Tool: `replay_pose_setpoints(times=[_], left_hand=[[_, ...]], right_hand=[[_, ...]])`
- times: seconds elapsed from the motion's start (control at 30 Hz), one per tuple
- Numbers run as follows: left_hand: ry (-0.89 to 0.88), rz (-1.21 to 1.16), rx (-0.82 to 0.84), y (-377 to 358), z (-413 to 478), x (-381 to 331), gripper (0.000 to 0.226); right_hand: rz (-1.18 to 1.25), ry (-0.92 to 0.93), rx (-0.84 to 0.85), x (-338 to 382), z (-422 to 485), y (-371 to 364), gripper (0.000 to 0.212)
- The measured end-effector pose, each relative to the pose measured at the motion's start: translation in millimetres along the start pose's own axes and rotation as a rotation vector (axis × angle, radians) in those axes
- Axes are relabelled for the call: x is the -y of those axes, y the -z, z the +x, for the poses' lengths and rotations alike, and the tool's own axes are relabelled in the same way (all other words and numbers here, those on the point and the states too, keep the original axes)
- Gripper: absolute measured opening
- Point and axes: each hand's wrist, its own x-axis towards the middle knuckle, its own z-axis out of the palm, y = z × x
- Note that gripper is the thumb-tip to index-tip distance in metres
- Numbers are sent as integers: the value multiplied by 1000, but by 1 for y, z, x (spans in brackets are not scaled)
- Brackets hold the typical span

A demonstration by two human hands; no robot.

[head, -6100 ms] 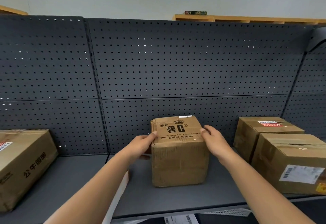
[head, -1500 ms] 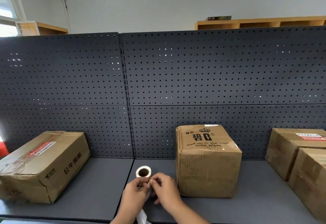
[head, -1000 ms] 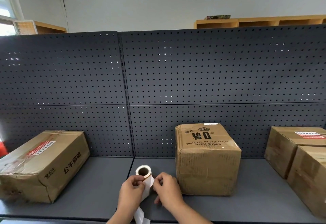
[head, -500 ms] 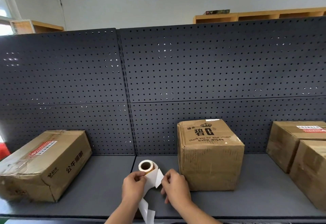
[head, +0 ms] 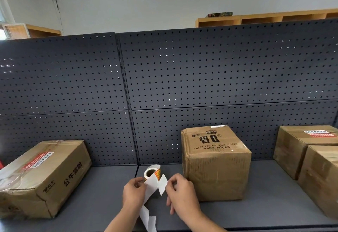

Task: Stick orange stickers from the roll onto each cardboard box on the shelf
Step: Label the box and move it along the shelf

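Note:
My left hand (head: 134,192) holds the sticker roll (head: 151,173) by its white backing strip (head: 148,215), which hangs down in front of the shelf. My right hand (head: 180,191) pinches a sticker (head: 163,184) peeled away from the roll, its white back facing me. An orange sticker face shows on the roll. Both hands hover above the dark grey shelf (head: 265,211), just left of the cube-shaped baby-wipes box (head: 216,166). A long cardboard box (head: 43,177) lies at the left, and two more boxes (head: 300,145) (head: 321,177) stand at the right.
A dark perforated back panel (head: 201,78) rises behind the shelf. Wooden shelving (head: 265,18) lines the far wall. Bare shelf surface lies between the left box and the hands.
The sticker has come further off the roll, with my right hand pulling it to the right. Earlier both hands held the baby-wipes box.

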Motion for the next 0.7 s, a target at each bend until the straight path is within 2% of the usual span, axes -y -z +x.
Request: replay_pose_setpoints(times=[0.3,0.4,0.47,0.53,0.6,0.63,0.7], left_hand=[[-69,106,15,10,-17,0,37],[-193,358,-62,9,-29,5,49],[-308,447,-137,6,-42,5,46],[-434,413,-195,2,-57,1,32],[-515,327,-167,1,-71,-7,17],[-504,215,-96,0,-76,-10,16],[-363,-85,132,-2,-84,-19,20]], right_hand=[[43,34,-37,12,-1,6,14],[46,40,-38,10,0,2,14],[46,41,-49,9,0,0,14],[46,51,-57,8,-3,-1,15],[32,79,-60,7,-5,-2,16],[9,103,-66,6,-5,-3,16],[-75,168,-93,3,-3,-6,19]])
